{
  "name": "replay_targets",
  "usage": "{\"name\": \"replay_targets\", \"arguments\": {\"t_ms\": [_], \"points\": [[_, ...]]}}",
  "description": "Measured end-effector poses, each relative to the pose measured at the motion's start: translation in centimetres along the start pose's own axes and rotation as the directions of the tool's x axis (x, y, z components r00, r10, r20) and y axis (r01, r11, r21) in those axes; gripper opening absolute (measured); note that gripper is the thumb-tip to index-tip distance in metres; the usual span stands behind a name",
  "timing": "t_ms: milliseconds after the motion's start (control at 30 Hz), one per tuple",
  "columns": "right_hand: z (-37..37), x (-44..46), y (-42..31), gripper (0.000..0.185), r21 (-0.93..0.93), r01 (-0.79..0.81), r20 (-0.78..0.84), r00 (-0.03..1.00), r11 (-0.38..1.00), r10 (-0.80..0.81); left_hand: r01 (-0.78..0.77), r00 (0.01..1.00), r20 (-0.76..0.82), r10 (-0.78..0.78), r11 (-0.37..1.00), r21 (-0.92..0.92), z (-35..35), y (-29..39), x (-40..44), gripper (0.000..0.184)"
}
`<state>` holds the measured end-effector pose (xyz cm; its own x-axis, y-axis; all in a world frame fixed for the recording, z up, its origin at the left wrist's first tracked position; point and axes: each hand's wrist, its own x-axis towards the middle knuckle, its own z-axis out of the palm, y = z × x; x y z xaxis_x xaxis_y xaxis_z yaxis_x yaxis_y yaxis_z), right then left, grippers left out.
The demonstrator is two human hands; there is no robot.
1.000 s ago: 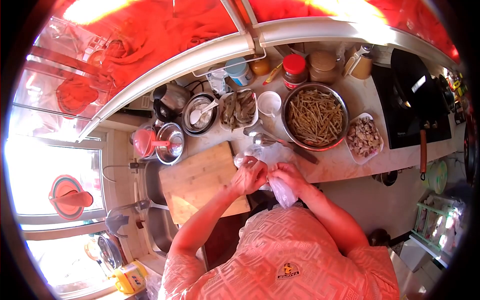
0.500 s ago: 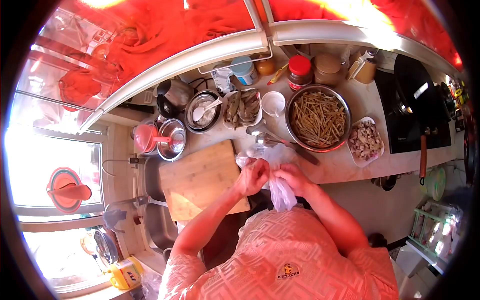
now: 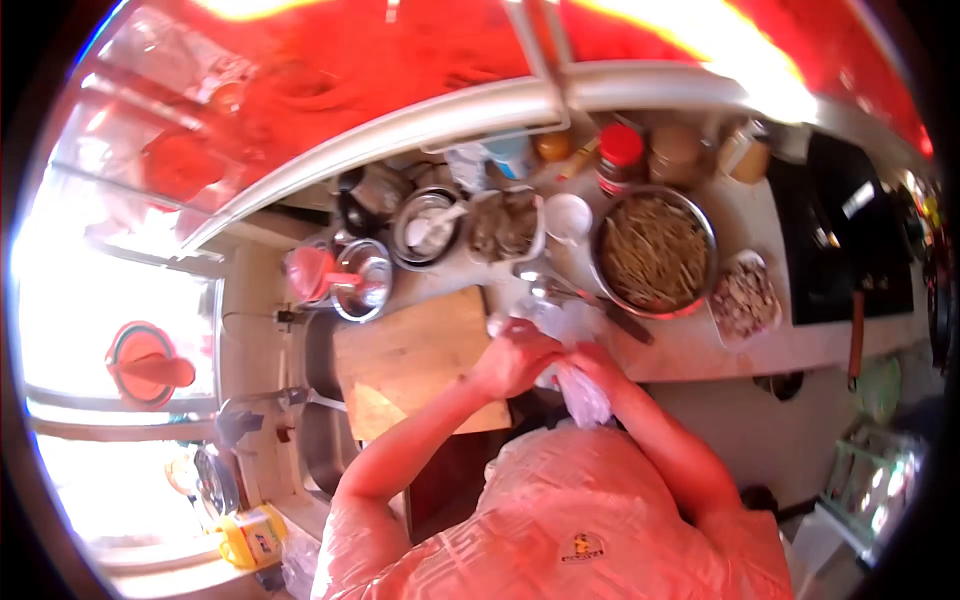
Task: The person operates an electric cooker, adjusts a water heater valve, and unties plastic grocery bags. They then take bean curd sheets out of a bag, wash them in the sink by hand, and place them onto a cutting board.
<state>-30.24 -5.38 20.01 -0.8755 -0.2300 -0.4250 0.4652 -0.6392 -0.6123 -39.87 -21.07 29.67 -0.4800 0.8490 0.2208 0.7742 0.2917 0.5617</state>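
Observation:
A thin translucent plastic bag (image 3: 585, 398) hangs over the counter's front edge, part of it spread on the countertop beyond my hands. My left hand (image 3: 518, 360) is closed on the bag's gathered part. Close beside it, my right hand (image 3: 594, 364) also grips the bag, its fingers near those of the left. Slight blur and the hands themselves hide the exact finger hold. Left of the bag lies a wooden cutting board (image 3: 415, 360). Just behind the bag rest a knife (image 3: 622, 318) and a shiny metal utensil (image 3: 540, 285).
Along the counter stand a bowl of brown strips (image 3: 655, 250), a tray of chopped meat (image 3: 746, 300), a dish of greyish pieces (image 3: 503, 226), a white cup (image 3: 569, 217) and a red-lidded jar (image 3: 621, 150). A black stove (image 3: 845, 280) is right, a sink (image 3: 322, 440) left.
My hands have come closer together on the bag, the left turning over toward the right. The whole view has shifted a little, so the counter appears further right and lower.

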Motion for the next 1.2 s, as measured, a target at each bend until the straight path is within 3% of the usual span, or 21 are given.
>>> {"name": "replay_targets", "arguments": {"t_ms": [33,67,100,167,200,233,267,333,400,467,533,567,633,767,900,967,1000,1067,1200], "points": [[-0.7,0.6,0.2,0.017,-0.198,0.027,0.029,0.999,0.98,-0.022,-0.051,0.996,0.074,0.054,0.998,-0.031,-0.3,-0.2,0.5,0.011],[-0.5,0.5,0.3,0.02,-0.245,0.036,-0.016,0.999,0.969,-0.041,0.032,0.979,0.203,-0.03,0.999,-0.004,0.0,-0.6,0.4,0.009],[-0.4,0.3,0.5,0.019,-0.219,0.034,-0.033,0.999,0.975,-0.043,0.024,0.965,0.261,-0.021,1.0,-0.009,0.0,-0.7,0.5,0.008],[-1.0,1.1,0.8,0.02,-0.349,0.035,-0.032,0.998,0.936,-0.049,-0.038,0.941,0.338,0.005,0.995,0.092,0.6,-1.4,0.5,0.009],[-1.9,1.6,1.6,0.02,-0.291,-0.045,-0.076,0.997,0.956,0.024,-0.033,0.907,0.421,-0.019,0.992,0.118,0.3,-1.3,0.8,0.01],[-2.8,2.1,1.1,0.023,-0.49,-0.027,-0.05,0.999,0.871,0.003,-0.037,0.897,0.441,-0.031,0.989,0.144,0.6,-1.2,1.1,0.012],[-3.5,2.4,1.6,0.023,-0.511,-0.016,-0.013,1.0,0.86,0.011,-0.013,0.909,0.413,-0.06,0.985,0.172,0.4,-0.9,1.4,0.012],[-4.4,2.8,2.8,0.028,-0.003,-0.101,0.059,0.993,0.995,0.101,-0.024,0.864,0.499,-0.068,0.984,0.176,-0.1,-0.3,1.7,0.015],[-4.4,2.7,2.6,0.03,0.081,-0.234,0.061,0.971,0.969,0.23,-0.039,0.886,0.462,-0.038,0.987,0.156,0.5,-1.0,1.3,0.016],[-5.3,3.1,2.4,0.036,0.305,-0.356,0.202,0.931,0.883,0.305,-0.065,0.903,0.43,0.001,0.989,0.135,0.1,-1.3,1.2,0.018],[-5.6,3.7,2.6,0.024,0.115,-0.345,0.18,0.93,0.932,0.322,-0.019,0.905,0.426,0.018,1.0,-0.003,-0.6,-1.2,1.2,0.019],[-5.5,3.8,2.7,0.024,0.097,-0.35,0.189,0.926,0.932,0.328,-0.036,0.921,0.386,0.06,0.997,-0.069,-0.3,-1.7,0.9,0.02],[-4.9,3.1,3.0,0.027,0.092,-0.251,0.059,0.967,0.964,0.247,-0.041,0.941,0.327,0.083,0.99,-0.134,0.3,-2.5,0.1,0.02],[-4.3,2.8,2.5,0.025,0.13,-0.242,0.104,0.968,0.961,0.23,-0.049,0.974,0.19,0.121,0.936,-0.347,1.1,-3.0,-1.1,0.019],[-3.9,2.0,1.6,0.025,-0.001,-0.164,0.106,0.981,0.987,0.163,-0.05,0.979,0.171,0.108,0.948,-0.314,0.4,-2.6,-1.2,0.02],[-4.3,2.2,1.8,0.021,-0.092,-0.183,-0.053,0.983,0.979,0.178,-0.062,0.961,0.25,0.122,0.97,-0.233,-0.2,-2.6,-0.9,0.019],[-3.8,2.0,1.6,0.021,-0.099,-0.184,-0.052,0.982,0.978,0.18,-0.062,0.963,0.243,0.12,0.971,-0.232,-0.3,-2.5,-0.9,0.019],[-2.2,1.2,1.2,0.023,-0.243,0.015,-0.041,0.999,0.97,-0.026,-0.118,0.936,0.331,0.12,0.993,-0.026,-0.4,-2.5,-0.6,0.02],[-1.8,1.1,1.0,0.016,-0.112,-0.079,-0.102,0.993,0.991,0.068,-0.127,0.938,0.33,0.106,0.991,0.045,-0.4,-1.8,-0.3,0.021]]}}
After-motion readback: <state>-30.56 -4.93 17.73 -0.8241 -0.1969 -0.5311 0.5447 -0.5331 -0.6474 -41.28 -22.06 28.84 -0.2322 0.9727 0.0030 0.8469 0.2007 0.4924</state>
